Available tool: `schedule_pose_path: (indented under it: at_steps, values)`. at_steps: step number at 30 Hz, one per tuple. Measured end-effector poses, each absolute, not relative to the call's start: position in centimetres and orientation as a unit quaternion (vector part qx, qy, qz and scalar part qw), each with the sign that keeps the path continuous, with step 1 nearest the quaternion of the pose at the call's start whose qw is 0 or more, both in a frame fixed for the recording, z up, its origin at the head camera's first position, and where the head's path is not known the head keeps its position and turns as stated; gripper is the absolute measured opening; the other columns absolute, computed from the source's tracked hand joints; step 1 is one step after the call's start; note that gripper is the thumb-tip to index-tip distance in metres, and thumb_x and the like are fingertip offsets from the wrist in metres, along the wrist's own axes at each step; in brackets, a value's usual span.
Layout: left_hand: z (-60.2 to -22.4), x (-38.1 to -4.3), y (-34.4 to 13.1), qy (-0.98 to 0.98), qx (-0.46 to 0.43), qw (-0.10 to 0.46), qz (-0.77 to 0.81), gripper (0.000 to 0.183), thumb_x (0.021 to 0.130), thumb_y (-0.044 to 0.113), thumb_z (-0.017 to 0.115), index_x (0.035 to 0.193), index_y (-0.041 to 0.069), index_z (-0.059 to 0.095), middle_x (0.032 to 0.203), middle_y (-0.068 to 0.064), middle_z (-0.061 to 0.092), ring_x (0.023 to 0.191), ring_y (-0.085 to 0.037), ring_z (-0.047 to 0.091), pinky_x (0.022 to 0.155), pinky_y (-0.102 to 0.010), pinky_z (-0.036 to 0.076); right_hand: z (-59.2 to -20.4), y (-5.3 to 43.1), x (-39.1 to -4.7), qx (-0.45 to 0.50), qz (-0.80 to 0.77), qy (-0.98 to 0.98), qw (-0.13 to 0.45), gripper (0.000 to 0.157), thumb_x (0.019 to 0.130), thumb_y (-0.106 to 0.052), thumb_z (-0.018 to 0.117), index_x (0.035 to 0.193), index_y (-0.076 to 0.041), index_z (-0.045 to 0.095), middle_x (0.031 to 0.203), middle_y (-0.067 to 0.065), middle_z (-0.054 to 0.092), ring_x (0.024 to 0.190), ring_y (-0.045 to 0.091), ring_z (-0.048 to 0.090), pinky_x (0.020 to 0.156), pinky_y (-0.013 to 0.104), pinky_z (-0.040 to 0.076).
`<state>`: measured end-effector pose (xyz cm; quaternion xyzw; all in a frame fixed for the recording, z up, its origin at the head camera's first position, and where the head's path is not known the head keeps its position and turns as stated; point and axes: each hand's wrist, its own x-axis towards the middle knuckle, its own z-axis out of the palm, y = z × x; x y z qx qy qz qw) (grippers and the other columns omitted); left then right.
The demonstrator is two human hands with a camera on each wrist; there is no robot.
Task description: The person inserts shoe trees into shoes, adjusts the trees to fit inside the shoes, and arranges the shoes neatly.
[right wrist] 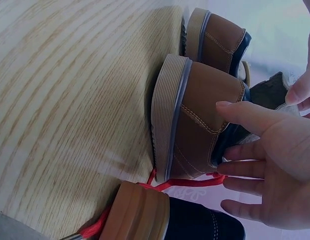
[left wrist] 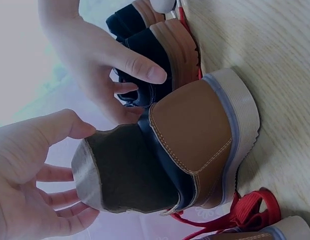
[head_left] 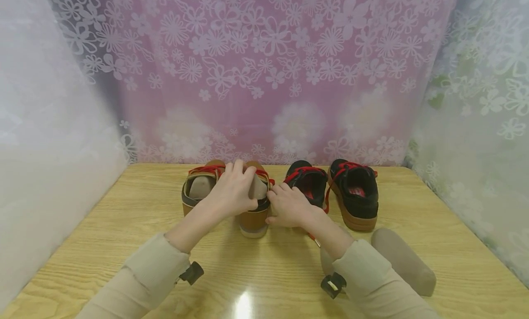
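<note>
My left hand [head_left: 231, 190] holds the end of a grey shoe filler [left wrist: 134, 170] between thumb and fingers. The filler stands partly out of the opening of a brown shoe [head_left: 253, 218] with red laces, its heel towards me. Beside that shoe's heel and collar is my right hand [right wrist: 275, 155], thumb and fingers extended; firm contact cannot be made out. To the left stands the other brown shoe [head_left: 188, 207], partly behind my left hand and wrist, with a grey filler [head_left: 201, 187] in its opening.
Right of the brown shoes stand two black shoes with red laces, the nearer one [head_left: 318, 183] partly behind my right hand, the other [head_left: 363, 206] farther right. A loose grey filler [head_left: 402, 261] lies on the wooden table [head_left: 136, 227]; another shows beneath my right forearm. Flowered curtains [head_left: 264, 80] enclose the table.
</note>
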<state>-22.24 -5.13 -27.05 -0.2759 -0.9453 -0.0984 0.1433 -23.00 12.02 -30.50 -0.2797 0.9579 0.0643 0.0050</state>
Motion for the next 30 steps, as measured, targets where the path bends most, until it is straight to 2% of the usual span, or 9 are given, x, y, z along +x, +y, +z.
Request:
schedule_pose_path:
  at_steps: [13, 30]
  values:
    - [-27.1, -22.8, -4.7, -0.952, -0.265, 0.119, -0.097, 0.063, 0.072, 0.025, 0.075, 0.123, -0.003, 0.049, 0.107, -0.019, 0.043, 0.093, -0.032, 0.042, 0.074, -0.038, 0.044, -30.5, 11.9, -23.0, -0.277, 0.070, 0.958, 0.007, 0.056, 0.080, -0.048, 0.067, 0.115, -0.006, 0.055, 0.121, 0.008, 0.049, 0.112, 0.026, 0.043, 0.086, 0.042, 0.042]
    - [-27.8, -23.7, -4.2, -0.951, -0.269, 0.119, -0.096, 0.058, 0.073, 0.024, 0.076, 0.119, -0.001, 0.049, 0.105, -0.017, 0.042, 0.091, -0.031, 0.040, 0.075, -0.040, 0.042, -30.5, 12.1, -23.1, -0.280, 0.078, 0.957, 0.011, 0.060, 0.080, -0.048, 0.067, 0.120, -0.006, 0.053, 0.122, 0.008, 0.049, 0.114, 0.027, 0.042, 0.088, 0.042, 0.041]
